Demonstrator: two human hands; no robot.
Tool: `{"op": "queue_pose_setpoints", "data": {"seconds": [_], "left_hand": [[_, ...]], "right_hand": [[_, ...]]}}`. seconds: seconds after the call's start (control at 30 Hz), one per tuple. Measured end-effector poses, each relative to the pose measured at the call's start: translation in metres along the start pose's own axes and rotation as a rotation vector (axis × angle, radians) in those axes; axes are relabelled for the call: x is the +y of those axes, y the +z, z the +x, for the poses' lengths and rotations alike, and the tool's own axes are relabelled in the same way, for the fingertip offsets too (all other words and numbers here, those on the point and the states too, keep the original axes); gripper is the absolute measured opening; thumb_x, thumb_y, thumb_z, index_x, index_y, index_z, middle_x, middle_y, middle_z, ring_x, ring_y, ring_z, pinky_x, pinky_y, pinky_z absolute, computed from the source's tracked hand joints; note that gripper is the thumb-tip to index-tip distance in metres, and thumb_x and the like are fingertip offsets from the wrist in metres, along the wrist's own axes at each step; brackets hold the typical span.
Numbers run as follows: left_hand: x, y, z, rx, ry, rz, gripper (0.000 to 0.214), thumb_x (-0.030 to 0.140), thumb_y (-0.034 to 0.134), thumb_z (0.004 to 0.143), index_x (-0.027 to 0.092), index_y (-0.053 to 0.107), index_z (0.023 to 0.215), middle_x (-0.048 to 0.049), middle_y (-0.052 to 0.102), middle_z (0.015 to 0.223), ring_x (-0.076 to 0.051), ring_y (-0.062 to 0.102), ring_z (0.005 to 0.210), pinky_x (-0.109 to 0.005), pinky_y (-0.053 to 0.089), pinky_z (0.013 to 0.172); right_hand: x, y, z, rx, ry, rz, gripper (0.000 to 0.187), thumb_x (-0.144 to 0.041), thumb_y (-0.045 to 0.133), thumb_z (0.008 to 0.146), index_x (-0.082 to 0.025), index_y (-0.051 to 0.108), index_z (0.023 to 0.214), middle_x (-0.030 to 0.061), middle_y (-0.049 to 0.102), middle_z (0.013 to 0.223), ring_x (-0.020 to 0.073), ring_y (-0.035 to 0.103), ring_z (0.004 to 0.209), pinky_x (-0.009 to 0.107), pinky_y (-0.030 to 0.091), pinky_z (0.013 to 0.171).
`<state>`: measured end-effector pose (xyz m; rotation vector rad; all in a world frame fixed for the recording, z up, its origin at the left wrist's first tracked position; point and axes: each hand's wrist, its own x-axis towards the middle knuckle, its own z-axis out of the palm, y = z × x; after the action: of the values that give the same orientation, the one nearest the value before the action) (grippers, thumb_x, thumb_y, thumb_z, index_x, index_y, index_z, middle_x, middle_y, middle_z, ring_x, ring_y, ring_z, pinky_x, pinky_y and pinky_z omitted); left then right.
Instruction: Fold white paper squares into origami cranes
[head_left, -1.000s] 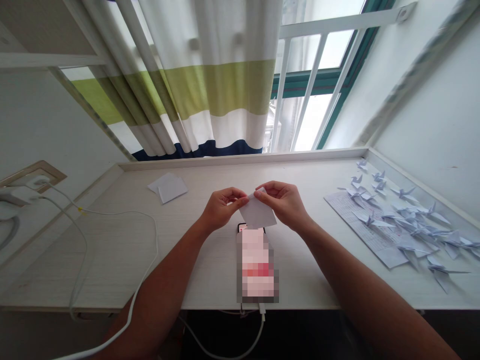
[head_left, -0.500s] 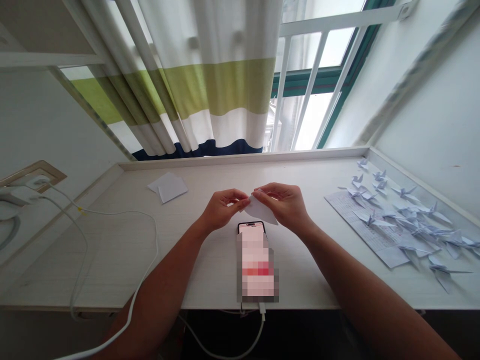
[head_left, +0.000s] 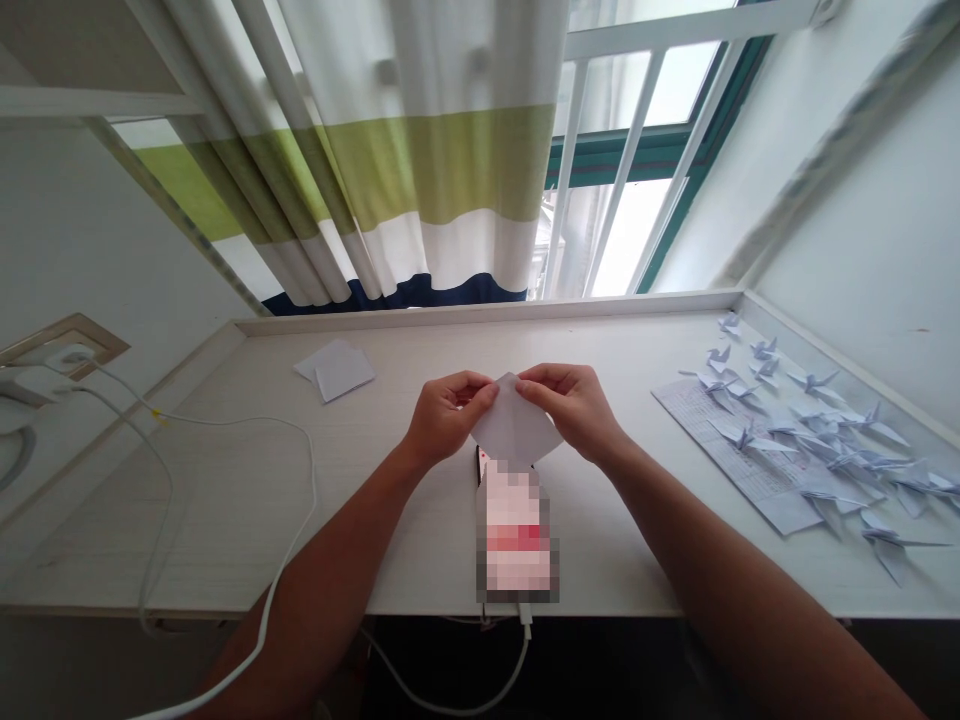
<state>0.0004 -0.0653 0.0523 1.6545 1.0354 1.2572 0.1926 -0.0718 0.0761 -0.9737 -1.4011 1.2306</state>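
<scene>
A small white paper square hangs in the air above the middle of the desk, turned like a diamond. My left hand pinches its upper left edge with thumb and fingers closed. My right hand pinches its upper right edge the same way. The fingertips of both hands nearly meet at the paper's top corner. Just below the paper a phone lies flat on the desk, its top end hidden by the sheet.
Spare white paper squares lie at the back left. Several folded paper cranes cover a printed sheet on the right. A white charging cable loops across the left side to a wall socket. Curtain and window stand behind.
The paper has swung from a tilted, partly flattened pose into a flat diamond facing me, and both hands have shifted slightly down over the phone's top end.
</scene>
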Motion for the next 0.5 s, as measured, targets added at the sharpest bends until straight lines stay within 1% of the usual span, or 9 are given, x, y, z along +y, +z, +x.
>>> {"op": "queue_pose_setpoints", "data": {"seconds": [0.13,0.27,0.33,0.43,0.5], "left_hand": [[0.0042,-0.0018,0.0,0.021,-0.032,-0.05,0.028,0.043,0.073,0.084,0.015,0.077,0.087,-0.0064,0.076,0.08,-0.018,0.069,0.069,-0.025,0.052,0.058],[0.0042,-0.0019,0.0003,-0.008,-0.021,-0.07,0.028,0.042,0.072,0.085,0.016,0.077,0.095,-0.0062,0.075,0.08,-0.017,0.068,0.068,-0.025,0.052,0.058],[0.0034,-0.0013,0.0006,-0.001,0.015,-0.031,0.027,0.041,0.072,0.085,0.017,0.078,0.098,-0.0072,0.076,0.085,-0.019,0.069,0.075,-0.026,0.053,0.061],[0.0035,-0.0004,0.001,0.04,0.072,0.056,0.025,0.039,0.073,0.084,0.02,0.078,0.1,-0.0086,0.077,0.097,-0.021,0.07,0.088,-0.027,0.055,0.066],[0.0044,-0.0002,0.0008,0.049,0.097,0.099,0.024,0.037,0.073,0.085,0.021,0.079,0.101,-0.0085,0.077,0.101,-0.021,0.07,0.09,-0.027,0.056,0.068]], "right_hand": [[0.0001,-0.0011,0.0013,0.0,0.045,0.044,0.026,-0.042,0.077,0.077,-0.016,0.077,0.074,0.0053,0.071,0.068,0.0154,0.06,0.058,0.027,0.043,0.05],[-0.0007,-0.0004,0.002,0.003,0.076,0.074,0.027,-0.043,0.079,0.076,-0.016,0.077,0.073,0.0047,0.069,0.066,0.0149,0.059,0.057,0.026,0.041,0.048],[-0.0014,-0.0002,0.0021,0.006,0.082,0.068,0.027,-0.043,0.079,0.075,-0.016,0.077,0.073,0.0052,0.07,0.067,0.0155,0.06,0.058,0.027,0.042,0.049],[-0.002,-0.0004,0.0021,0.0,0.084,0.042,0.028,-0.045,0.078,0.076,-0.016,0.079,0.077,0.0066,0.072,0.071,0.0174,0.062,0.061,0.028,0.045,0.052],[-0.0016,-0.0007,0.0021,-0.005,0.08,0.031,0.029,-0.045,0.077,0.077,-0.017,0.08,0.079,0.0071,0.073,0.072,0.0178,0.063,0.062,0.029,0.046,0.053]]}}
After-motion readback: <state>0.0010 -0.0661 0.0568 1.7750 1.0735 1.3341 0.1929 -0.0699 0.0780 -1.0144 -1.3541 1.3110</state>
